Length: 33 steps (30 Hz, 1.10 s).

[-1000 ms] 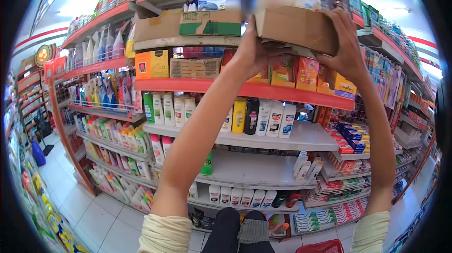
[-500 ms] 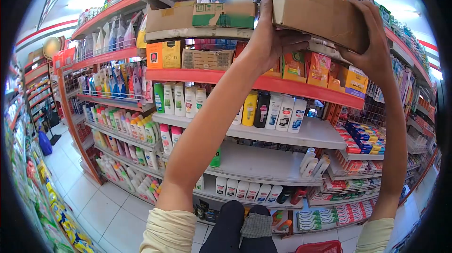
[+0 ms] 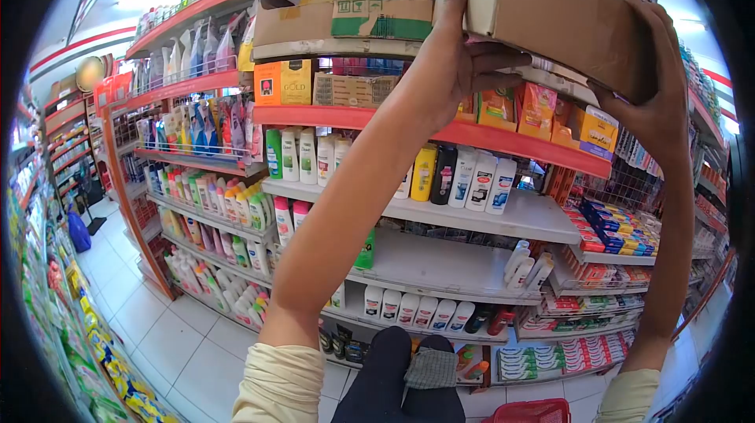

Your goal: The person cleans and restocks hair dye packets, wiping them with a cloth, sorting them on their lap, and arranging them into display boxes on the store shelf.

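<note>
"Two hands show in the head view. What are they on?"

"One cardboard box (image 3: 562, 22), up by the high shelf (image 3: 338, 48), right of centre. The left hand (image 3: 454, 69) has its thumb raised against the left end and its fingers spread underneath. The right hand (image 3: 657, 100) is wrapped wide round the other end, thumb near the lower edge."

"Which way does the long side run?"

"Crosswise, from one hand to the other, with the right end dipping lower. Neither hand is nearer; both touch it, so the box lies right between them."

"Is it clear of the shelf?"

"I can't tell. Its front hangs out past the edge, but its back is hidden."

"And what's close by?"

"A green-and-brown carton (image 3: 381, 19) sits to the left of the left thumb. Orange packets (image 3: 537, 112) stand below the box, on the next shelf down, with bottles (image 3: 464, 175) lower again."
</note>
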Each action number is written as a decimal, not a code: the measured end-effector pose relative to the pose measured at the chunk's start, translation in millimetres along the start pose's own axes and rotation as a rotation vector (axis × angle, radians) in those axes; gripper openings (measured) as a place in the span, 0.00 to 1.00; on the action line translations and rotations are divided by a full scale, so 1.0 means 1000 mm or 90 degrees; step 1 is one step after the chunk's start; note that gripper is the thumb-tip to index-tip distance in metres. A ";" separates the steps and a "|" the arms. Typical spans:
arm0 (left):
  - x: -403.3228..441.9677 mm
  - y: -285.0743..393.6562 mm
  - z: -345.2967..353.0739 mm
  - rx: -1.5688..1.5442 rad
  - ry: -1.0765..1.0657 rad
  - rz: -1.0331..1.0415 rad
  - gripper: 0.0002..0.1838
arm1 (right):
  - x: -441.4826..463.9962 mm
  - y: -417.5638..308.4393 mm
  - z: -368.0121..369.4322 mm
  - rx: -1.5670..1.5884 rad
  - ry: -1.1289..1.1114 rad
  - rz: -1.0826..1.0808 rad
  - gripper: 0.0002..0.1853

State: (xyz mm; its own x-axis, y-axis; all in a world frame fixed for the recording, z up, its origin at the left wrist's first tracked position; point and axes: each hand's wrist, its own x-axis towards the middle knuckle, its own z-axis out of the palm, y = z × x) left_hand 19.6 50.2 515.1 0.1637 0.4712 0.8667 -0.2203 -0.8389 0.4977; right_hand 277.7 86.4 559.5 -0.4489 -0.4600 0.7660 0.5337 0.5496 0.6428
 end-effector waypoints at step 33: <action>-0.308 -0.039 0.016 -0.204 0.424 -0.363 0.55 | -0.215 -0.224 -0.001 0.278 -0.050 0.011 0.16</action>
State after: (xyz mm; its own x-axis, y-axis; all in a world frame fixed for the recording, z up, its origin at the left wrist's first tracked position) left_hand -6.9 -66.0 228.3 -0.2343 0.9309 0.2803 -0.5474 -0.3646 0.7533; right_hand 255.3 61.2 250.8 -0.5052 -0.4024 0.7635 0.1972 0.8074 0.5560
